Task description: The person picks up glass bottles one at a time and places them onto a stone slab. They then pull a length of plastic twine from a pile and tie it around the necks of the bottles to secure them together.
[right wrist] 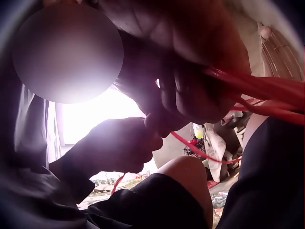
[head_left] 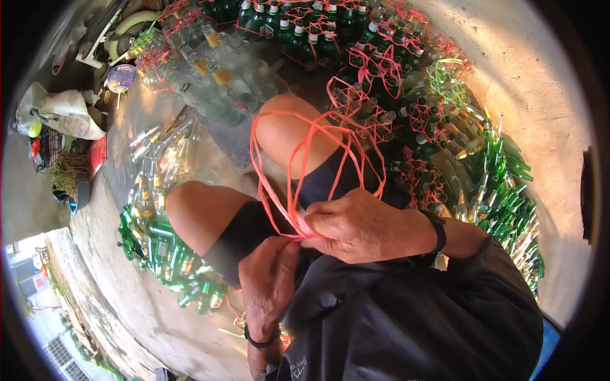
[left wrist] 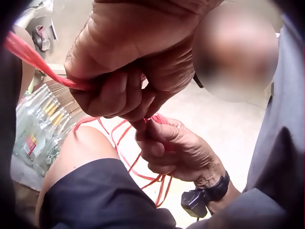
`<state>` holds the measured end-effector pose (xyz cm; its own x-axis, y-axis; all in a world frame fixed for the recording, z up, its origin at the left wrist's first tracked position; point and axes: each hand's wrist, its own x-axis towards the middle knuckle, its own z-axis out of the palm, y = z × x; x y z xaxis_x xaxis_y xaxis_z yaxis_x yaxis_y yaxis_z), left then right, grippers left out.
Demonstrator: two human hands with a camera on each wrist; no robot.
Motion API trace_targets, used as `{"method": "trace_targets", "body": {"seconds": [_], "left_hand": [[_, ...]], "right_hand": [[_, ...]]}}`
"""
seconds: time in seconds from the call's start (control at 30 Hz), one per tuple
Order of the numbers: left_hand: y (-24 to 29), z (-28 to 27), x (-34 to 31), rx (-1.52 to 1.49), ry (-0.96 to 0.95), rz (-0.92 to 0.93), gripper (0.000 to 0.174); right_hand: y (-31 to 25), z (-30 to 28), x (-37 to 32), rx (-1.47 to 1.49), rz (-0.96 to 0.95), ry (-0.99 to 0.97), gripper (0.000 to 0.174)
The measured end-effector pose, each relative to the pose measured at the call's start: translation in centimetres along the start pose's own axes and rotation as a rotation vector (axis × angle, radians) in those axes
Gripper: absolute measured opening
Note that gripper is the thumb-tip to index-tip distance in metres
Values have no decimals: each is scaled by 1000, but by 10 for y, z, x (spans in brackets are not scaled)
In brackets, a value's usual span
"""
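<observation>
My left hand (head_left: 267, 286) and right hand (head_left: 359, 225) meet just above my lap, both pinching the bunched red plastic string (head_left: 292, 216), probably to keep its loops gathered as they fan over my knee (head_left: 289, 130).

glossy plastic strapping (head_left: 298, 165), shiny glass bottles (head_left: 305, 28)

A bottle-collecting yard, out in the open: green bottles (head_left: 298, 25) and clear bottles (head_left: 216, 82) lie in heaps, bundled with red string (head_left: 372, 66), on a bare concrete floor (head_left: 527, 82) (stuffed sacks (head_left: 63, 111) at its left edge).
</observation>
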<state>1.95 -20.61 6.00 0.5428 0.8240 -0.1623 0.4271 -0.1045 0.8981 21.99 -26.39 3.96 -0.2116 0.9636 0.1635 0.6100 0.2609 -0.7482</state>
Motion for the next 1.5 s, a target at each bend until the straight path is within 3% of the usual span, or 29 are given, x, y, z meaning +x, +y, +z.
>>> {"method": "trace_targets", "body": {"seconds": [0.1, 0.17, 0.2, 0.23, 0.37, 0.4, 0.43, 0.5, 0.6, 0.7, 0.87, 0.97, 1.0, 1.07, 1.1, 1.13, 1.17, 1.2, 1.27, 1.4, 1.47, 1.5], "left_hand": [[-2, -7, 0, 13, -25, -77, 18], [-6, -13, -3, 31, -38, -122, 21], [-12, -14, -5, 3, 29, -101, 24], [-16, -16, -8, -25, 96, -81, 27], [-31, -32, -19, -32, 163, -82, 33], [-36, -33, -21, -40, 190, -78, 34], [-40, -36, -24, -37, 200, -82, 34], [-49, -42, -30, -78, 199, -130, 34], [-57, -48, -37, -109, 218, -128, 33], [-63, -55, -42, -122, 255, -118, 32], [-59, -57, -41, -114, 309, -123, 29], [-47, -48, -30, -111, 317, -88, 25], [-42, -45, -26, -118, 286, -56, 23], [-24, -40, -19, -95, 227, -111, 20], [-17, -37, -15, -74, 157, -161, 18], [-14, -34, -12, -71, 97, -154, 16], [-12, -30, -8, -68, 100, -154, 16], [-11, -25, -4, -65, 50, -102, 16], [-6, -19, 2, -55, -33, -42, 16], [-9, -5, 8, -144, -13, 29, 15], [-14, -3, 9, -112, -6, 107, 16], [-14, -3, 9, -113, -9, 106, 16]], "right_hand": [[8, -9, 3, 44, -49, 111, 21], [18, -19, 6, 93, 25, 290, 14], [15, -35, 8, 73, 20, 320, 11], [17, -50, 7, 31, 95, 260, 18], [40, -89, 13, 137, -2, 516, 21], [39, -110, 7, -13, 78, 441, 22], [49, -113, 9, 143, 18, 571, 22], [51, -131, -1, 157, 206, 664, 23], [70, -146, -2, 95, 313, 929, 25], [91, -180, -16, 171, 367, 954, 20], [78, -188, -10, 287, 473, 1080, 22], [70, -162, -7, 237, 488, 887, 22], [54, -151, -1, 202, 581, 819, 18], [42, -123, 7, 249, 344, 682, 16], [32, -112, 11, 352, 350, 569, 18], [23, -94, 16, 390, 195, 543, 23], [24, -84, 17, 241, 11, 433, 23], [18, -70, 14, 243, 131, 347, 19], [14, -39, 21, 265, 8, 324, 17], [12, -8, 19, 237, -55, 250, 18], [12, -12, 14, 173, 51, -59, 16], [12, -11, 14, 173, 54, -59, 16]]}}
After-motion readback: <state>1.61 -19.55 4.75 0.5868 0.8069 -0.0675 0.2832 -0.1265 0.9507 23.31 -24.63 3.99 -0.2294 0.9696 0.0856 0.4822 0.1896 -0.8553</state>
